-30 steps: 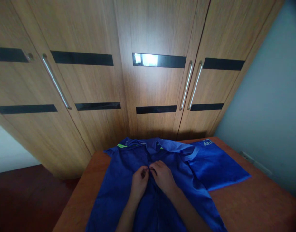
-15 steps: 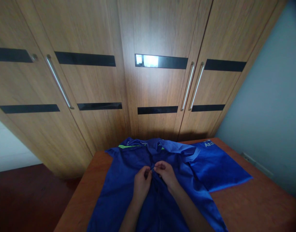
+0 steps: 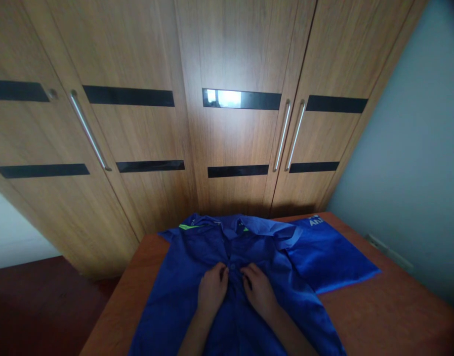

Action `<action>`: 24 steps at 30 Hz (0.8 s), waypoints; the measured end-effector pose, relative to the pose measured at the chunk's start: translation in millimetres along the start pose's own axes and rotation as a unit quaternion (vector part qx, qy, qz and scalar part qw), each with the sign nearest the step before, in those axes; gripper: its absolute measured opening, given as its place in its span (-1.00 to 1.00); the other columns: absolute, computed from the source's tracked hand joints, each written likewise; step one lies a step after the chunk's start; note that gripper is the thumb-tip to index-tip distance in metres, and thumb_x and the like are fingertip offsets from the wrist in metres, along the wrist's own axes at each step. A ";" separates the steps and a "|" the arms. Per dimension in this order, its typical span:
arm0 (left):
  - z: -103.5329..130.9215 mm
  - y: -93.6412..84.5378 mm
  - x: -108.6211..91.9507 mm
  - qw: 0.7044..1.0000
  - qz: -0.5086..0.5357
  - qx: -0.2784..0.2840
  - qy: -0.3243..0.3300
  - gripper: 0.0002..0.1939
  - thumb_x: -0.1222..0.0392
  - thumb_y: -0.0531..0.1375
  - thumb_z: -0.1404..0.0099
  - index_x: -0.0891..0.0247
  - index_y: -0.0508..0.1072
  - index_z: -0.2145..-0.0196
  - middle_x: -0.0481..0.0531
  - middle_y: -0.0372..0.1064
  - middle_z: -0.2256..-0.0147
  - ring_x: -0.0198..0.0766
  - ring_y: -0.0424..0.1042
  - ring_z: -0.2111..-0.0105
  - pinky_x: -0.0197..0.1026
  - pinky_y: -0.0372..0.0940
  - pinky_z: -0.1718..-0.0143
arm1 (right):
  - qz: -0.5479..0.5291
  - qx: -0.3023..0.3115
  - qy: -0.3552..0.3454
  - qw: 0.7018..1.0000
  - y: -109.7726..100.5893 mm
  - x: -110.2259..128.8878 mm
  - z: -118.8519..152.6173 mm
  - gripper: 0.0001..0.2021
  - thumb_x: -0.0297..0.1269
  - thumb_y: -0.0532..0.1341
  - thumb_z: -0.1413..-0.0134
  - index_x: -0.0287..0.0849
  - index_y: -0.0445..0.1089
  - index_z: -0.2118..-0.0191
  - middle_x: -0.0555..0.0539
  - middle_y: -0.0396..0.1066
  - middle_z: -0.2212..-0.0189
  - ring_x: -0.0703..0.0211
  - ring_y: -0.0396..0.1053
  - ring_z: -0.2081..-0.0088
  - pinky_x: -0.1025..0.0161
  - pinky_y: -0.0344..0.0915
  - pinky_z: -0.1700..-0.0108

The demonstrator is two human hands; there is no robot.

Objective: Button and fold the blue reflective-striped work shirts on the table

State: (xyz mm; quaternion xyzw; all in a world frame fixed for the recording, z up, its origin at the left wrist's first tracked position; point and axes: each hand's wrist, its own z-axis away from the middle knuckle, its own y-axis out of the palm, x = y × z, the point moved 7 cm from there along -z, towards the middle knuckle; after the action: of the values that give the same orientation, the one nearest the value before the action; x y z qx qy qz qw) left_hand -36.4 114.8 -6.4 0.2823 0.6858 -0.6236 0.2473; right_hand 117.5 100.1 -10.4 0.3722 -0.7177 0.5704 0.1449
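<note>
A blue shirt (image 3: 182, 287) with bright green stripes near its collar lies front up on the reddish-brown table (image 3: 360, 306). On its left part, beside the button line, my left hand (image 3: 214, 287) pinches the cloth near a small button (image 3: 232, 266). My right hand (image 3: 257, 287) rests on the shirt just right of that button, its fingers curled close together at the fabric; whatever lies between the fingertips is too small to make out. The two hands are a short gap apart.
Right of the shirt lies a folded blue item (image 3: 330, 257) with pale lettering, partly under the sleeve. A wooden wardrobe (image 3: 234, 143) with long metal handles stands behind the table. A pale wall (image 3: 408, 148) rises at the right.
Both hands have moved slightly down the shirt and apart from each other. The button between them now shows. The whole view has shifted a little.
</note>
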 end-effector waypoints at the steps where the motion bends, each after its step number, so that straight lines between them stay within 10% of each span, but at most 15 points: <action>1: 2.3 -1.4 -0.4 1.000 -0.005 0.006 0.002 -0.76 0.11 0.01 -0.33 0.18 0.43 0.35 0.01 0.48 0.41 -0.23 0.46 0.39 -0.29 0.14 0.35 | 0.007 0.001 -0.004 1.000 -0.1 0.2 4.0 -0.67 -0.53 -0.01 -0.10 -0.15 0.43 0.14 -0.13 0.39 0.23 0.11 0.37 0.14 0.22 0.29 0.04; 12: 29.7 -27.1 -3.4 0.998 -0.041 0.053 0.013 -0.80 0.21 0.05 -0.25 0.17 0.44 0.47 -0.04 0.43 0.52 -0.24 0.42 0.48 -0.30 0.09 0.45 | 0.064 0.064 0.026 0.996 -17.5 7.8 8.4 -0.75 -0.34 0.05 -0.17 -0.10 0.45 0.41 -0.06 0.43 0.43 0.15 0.41 0.35 0.29 0.26 0.25; 17: -12.6 -39.5 -20.2 0.998 -0.055 0.011 0.041 -0.80 0.34 0.04 -0.24 0.18 0.44 0.38 0.00 0.45 0.39 -0.23 0.43 0.34 -0.28 0.17 0.29 | 0.118 0.037 0.043 0.991 -33.3 15.5 -55.3 -0.73 -0.27 0.01 -0.23 -0.13 0.45 0.34 -0.10 0.48 0.35 0.15 0.42 0.27 0.31 0.21 0.22; 24: -78.1 -18.6 -16.7 0.996 -0.071 -0.016 0.059 -0.73 0.45 0.07 -0.20 0.27 0.44 0.18 0.15 0.38 0.14 -0.20 0.39 0.16 -0.21 0.20 0.09 | 0.134 0.107 0.044 0.984 14.3 14.5 -107.7 -0.77 -0.43 0.14 -0.05 -0.12 0.43 0.16 -0.11 0.51 0.21 0.12 0.46 0.16 0.31 0.25 0.17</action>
State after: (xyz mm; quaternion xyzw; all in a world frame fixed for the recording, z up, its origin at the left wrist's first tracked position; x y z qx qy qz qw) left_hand -36.4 189.9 26.2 0.2649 0.7271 -0.6113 0.1659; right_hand 74.3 195.5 21.7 0.2607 -0.6886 0.6741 0.0585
